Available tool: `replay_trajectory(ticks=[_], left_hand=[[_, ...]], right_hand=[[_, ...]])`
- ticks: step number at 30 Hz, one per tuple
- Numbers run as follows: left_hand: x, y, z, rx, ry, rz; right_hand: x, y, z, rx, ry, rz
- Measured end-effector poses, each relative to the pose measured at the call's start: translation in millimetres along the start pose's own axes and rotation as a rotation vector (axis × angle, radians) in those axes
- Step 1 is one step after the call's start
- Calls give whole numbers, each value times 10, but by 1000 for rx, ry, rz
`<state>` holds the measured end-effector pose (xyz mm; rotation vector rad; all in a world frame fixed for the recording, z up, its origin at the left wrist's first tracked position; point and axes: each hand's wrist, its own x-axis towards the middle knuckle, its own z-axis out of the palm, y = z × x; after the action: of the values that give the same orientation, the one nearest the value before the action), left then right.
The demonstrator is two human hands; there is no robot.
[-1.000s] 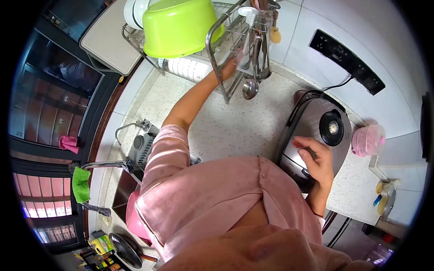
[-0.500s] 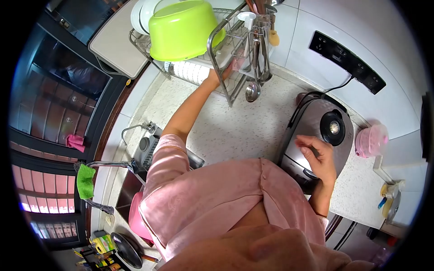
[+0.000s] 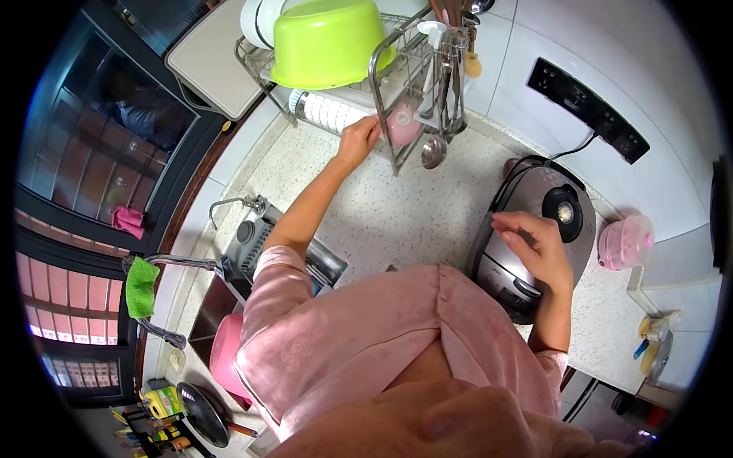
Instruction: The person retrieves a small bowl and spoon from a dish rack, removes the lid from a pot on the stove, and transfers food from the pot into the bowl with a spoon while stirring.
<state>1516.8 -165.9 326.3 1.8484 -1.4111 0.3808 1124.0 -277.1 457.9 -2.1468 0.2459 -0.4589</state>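
The right hand [image 3: 534,248] is half open beside the cooker's [image 3: 527,221] lid, with nothing seen in it; whether it touches, I cannot tell. Farther, the left hand [image 3: 359,141] makes a narrow pinch at the pink bowl [image 3: 403,126], low in the wire rack [image 3: 379,99]; a bar hides the contact and part of the smooth, rounded bowl.

The basin [image 3: 328,46] is smooth, glossy green plastic; the dish rack [image 3: 382,99] and ladle [image 3: 434,152] are shiny metal. The tabletop [image 3: 397,206] looks like speckled stone, the pink blouse [image 3: 343,328] soft cloth with a satiny sheen.
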Motion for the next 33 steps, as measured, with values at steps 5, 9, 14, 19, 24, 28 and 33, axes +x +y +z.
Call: replay_trajectory(ticks=[5,9,14,19,24,28,33], left_hand=[[-243,-50,-123,12,124,-50],[-422,-43,-196,-10,261,-147],[-790,40,-355,-43,378,-263],[-1341,309,-599,-324,474,-566],[-1851,559,-724,-834,617,-936],[-2216,758,-685,-1358,647,-1393],[-2656,805,-232,-1806,592,-1522]], right_hand=[[403,-40,-200,-58,-74,-63],[1018,52,-349,-66,30,-20],[1953,256,-531,-109,320,-77],[2627,720,-673,295,450,208],[2959,760,-592,403,407,155],[3044,773,-467,342,439,116],[3102,912,-572,327,360,176]])
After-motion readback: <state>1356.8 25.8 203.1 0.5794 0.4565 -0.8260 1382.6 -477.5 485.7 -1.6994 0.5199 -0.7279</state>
